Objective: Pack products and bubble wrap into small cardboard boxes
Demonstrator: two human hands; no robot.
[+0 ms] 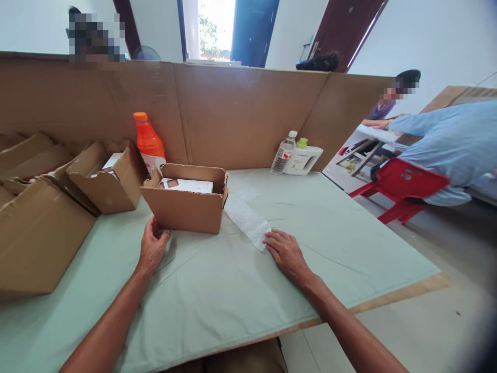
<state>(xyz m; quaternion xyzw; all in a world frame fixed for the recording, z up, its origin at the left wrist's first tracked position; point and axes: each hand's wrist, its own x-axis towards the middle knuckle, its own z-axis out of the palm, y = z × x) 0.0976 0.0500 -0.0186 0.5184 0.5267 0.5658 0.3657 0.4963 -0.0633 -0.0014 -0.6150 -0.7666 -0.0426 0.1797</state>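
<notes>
A small open cardboard box stands on the cloth-covered table, with a white carton inside it. My left hand is at the box's lower left corner, its fingers loosely bent and thumb apart, with nothing visible in it. Whether its fingertips touch the cardboard I cannot tell. Right of the box lies a strip of clear bubble wrap, stretching diagonally toward me. The fingers of my right hand are closed on its near end; the thumb is hidden.
More cardboard boxes crowd the left side. An orange bottle stands behind the small box. A clear water bottle and a white jug stand by the cardboard partition. Beyond the table's right edge, a person sits on a red chair.
</notes>
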